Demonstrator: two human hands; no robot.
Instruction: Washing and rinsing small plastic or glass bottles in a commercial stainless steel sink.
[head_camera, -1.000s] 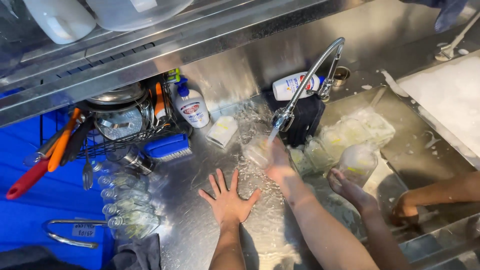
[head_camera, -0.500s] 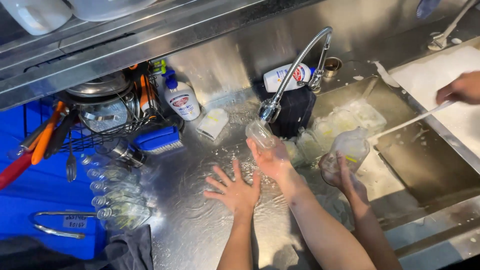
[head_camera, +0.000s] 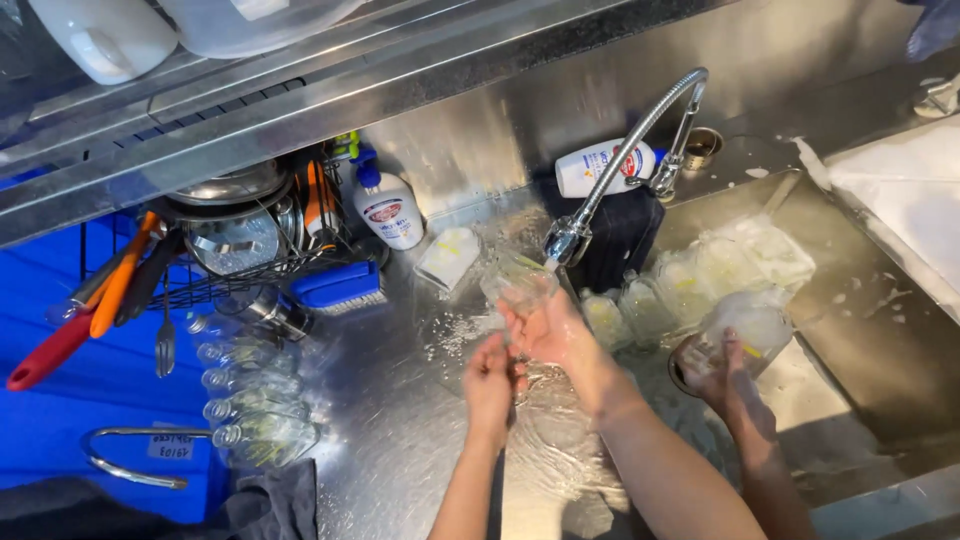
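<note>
My right hand (head_camera: 548, 328) is shut on a clear glass (head_camera: 515, 283), tilted under the water running from the bendy steel faucet (head_camera: 572, 238). My left hand (head_camera: 489, 382) is raised just left of it, fingers pointing up and touching the right palm, holding nothing. Both are over the wet steel counter (head_camera: 400, 430) beside the sink. Another person's hand (head_camera: 722, 378) grips a clear plastic container (head_camera: 745, 330) in the sink (head_camera: 850, 340).
Several clear containers (head_camera: 690, 275) lie in the sink. Upturned glasses (head_camera: 245, 390) stand in a row at left. Behind are a blue-pump soap bottle (head_camera: 388, 208), a blue brush (head_camera: 335, 288), a utensil rack (head_camera: 215, 250) and a white bottle on its side (head_camera: 600, 165). A white board (head_camera: 900, 195) lies at right.
My left hand has lifted off the counter, where it lay flat and spread, and has come up against my right hand. The glass stays under the faucet.
</note>
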